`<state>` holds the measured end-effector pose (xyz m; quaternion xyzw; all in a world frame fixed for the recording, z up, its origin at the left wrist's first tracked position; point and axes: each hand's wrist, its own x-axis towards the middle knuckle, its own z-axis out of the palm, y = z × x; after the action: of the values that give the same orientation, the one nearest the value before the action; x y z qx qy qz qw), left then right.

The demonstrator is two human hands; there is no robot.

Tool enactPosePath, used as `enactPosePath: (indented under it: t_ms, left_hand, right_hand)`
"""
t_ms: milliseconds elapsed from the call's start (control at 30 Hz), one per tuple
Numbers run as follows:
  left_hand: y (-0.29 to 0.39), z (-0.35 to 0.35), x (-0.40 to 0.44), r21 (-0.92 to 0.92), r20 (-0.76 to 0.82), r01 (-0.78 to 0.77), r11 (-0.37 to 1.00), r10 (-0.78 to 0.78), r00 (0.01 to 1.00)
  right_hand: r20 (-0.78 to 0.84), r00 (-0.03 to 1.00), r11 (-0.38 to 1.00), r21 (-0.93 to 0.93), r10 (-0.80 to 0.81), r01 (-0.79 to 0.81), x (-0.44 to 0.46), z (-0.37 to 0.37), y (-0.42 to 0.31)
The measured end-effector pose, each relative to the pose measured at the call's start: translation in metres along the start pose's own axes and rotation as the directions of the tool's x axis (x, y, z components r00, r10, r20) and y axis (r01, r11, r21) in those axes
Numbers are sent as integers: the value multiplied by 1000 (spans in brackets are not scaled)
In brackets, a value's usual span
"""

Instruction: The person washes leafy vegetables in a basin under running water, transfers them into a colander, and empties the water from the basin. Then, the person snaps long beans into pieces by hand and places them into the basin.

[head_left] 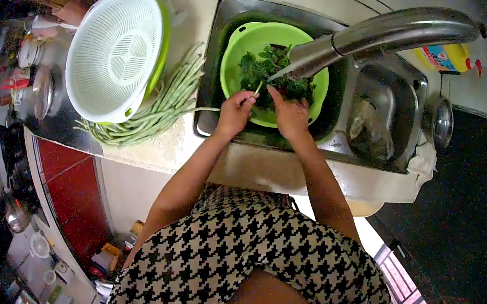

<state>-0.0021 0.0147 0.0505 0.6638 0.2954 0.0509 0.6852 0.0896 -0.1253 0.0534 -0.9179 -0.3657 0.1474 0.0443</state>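
Here, my left hand (pixel 235 114) pinches a green bean (pixel 258 88) near its tip, apparently for control above the basin (pixel 240 41); my right hand (pixel 292 116) extends its index finger, any grasp indeterminable. Leafy greens (pixel 253 70) lie within; more beans (pixel 158 110) occupy the left desk (pixel 195 13).

Faucet (pixel 374 35) overhangs basin's (pixel 242 39) right (water (pixel 279 74) running); far side open.

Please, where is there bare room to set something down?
Two bare counter patches: between white strainer and sink; between long beans, sink and front edge. Crowded: green basin, where leafy greens, left hand, right hand and tap meet.
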Motion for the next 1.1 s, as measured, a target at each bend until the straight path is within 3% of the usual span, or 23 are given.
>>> enactPosePath:
  t_ms: [67, 167, 200, 300, 333, 467, 533, 633, 667, 733, 767, 833, 900, 933, 1033, 1067, 1100]
  left_hand:
    - [-22, 3, 3, 54, 19, -52, 997, 51, 998]
    - [-8, 7, -3, 283, 52, -128, 951, 118, 992]
    - [-7, 8, -2, 356, 96, -140, 924, 113, 989]
    - [-6, 16, -4, 469, 122, -172, 866, 129, 984]
    - [-6, 18, -4, 495, 130, -209, 844, 166, 978]
    - [-15, 19, -6, 581, 163, -311, 752, 267, 950]
    - [-13, 19, -10, 541, 117, -276, 794, 255, 960]
    - [-17, 18, -10, 451, 20, -279, 848, 304, 953]
    - [-20, 17, -10, 416, -21, -289, 862, 327, 945]
    - [-14, 15, -12, 194, -83, -91, 977, 109, 991]
    - [-11, 14, -13, 74, -95, 10, 997, -3, 995]
    - [-13, 11, -15, -75, -126, 16, 997, -25, 992]
    - [-14, 6, -18, -152, -116, 36, 988, -54, 992]
    - [-15, 6, -18, -287, -146, 51, 956, -96, 985]
    - [-20, 0, -20, -304, -143, 92, 948, -141, 980]
    - [-19, -1, -22, -301, -140, 110, 947, -158, 978]
    - [-11, -3, -24, -298, -138, 125, 946, -172, 975]
  right_hand:
    - [10, 998, 998, -16, 63, -62, -1, -1, 2]
    - [-408, 909, 995, 20, -82, 98, -8, -30, -4]
    - [-450, 888, 987, 78, -89, 138, -11, -36, -8]
    - [-350, 895, 958, -28, -278, 286, -12, -23, -11]
    - [-410, 858, 949, -79, -310, 305, -11, -20, -12]
    - [-236, 924, 953, -97, -302, 286, -10, -15, -13]
    - [-153, 941, 948, -149, -302, 280, -9, -18, -16]
    - [-225, 951, 972, -148, -211, 181, 0, -10, -24]
    - [-200, 976, 985, 129, -87, 114, 6, -4, -25]
    - [-49, 991, 780, 623, 122, -65, 25, 15, -21]
    - [-26, 993, 734, 676, 112, -65, 39, 34, -17]
    - [17, 995, 629, 774, 94, -73, 72, 73, -12]
    - [-43, 991, 744, 665, 130, -69, 100, 89, -23]
    - [-74, 987, 793, 604, 146, -72, 111, 92, -30]
    - [158, 938, 871, 350, 308, -345, 139, 80, -48]
    - [297, 906, 911, 191, 300, -365, 144, 70, -52]
    - [270, 916, 920, 176, 295, -349, 145, 75, -52]
